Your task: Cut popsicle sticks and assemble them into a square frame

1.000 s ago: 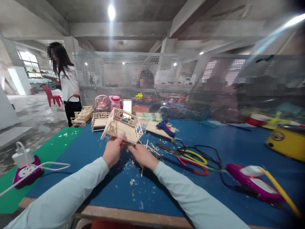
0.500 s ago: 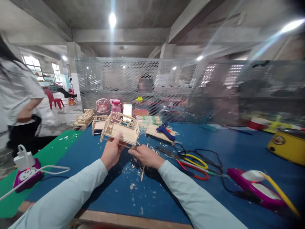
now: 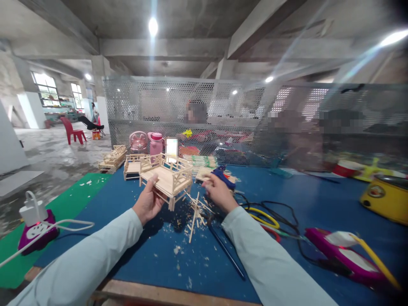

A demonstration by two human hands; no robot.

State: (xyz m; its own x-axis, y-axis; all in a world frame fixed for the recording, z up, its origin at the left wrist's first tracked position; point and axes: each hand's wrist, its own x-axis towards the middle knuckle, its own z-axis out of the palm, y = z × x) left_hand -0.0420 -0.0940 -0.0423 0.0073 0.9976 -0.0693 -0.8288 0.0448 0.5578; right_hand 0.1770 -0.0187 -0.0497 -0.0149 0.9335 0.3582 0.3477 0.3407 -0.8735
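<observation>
My left hand [image 3: 148, 202] grips a small pale wooden model bed-like frame with railings [image 3: 161, 176] by its near edge, thumb on its flat floor. The model is held above the table, slightly tilted, with its legs pointing down. My right hand [image 3: 219, 193] is empty, its fingers loosely bent and apart. It hovers beside a blue glue gun [image 3: 221, 173], which lies partly hidden behind it on a wooden board. Below the hands lie thin wooden sticks [image 3: 195, 216] and scraps. A dark blue-handled tool [image 3: 227, 251] lies by my right forearm.
Similar wooden models [image 3: 112, 159] stand at the back left, near a pink flask [image 3: 156, 146]. Scissors with yellow and red handles [image 3: 264, 216] lie right, partly covered by my sleeve. Purple power strips [image 3: 344, 255] and cords flank the work area. A yellow pot [image 3: 385, 199] stands far right.
My right hand has left the model's corner and moved up and right, towards the glue gun. The model has turned and levelled in my left hand. A person at the left has gone from view.
</observation>
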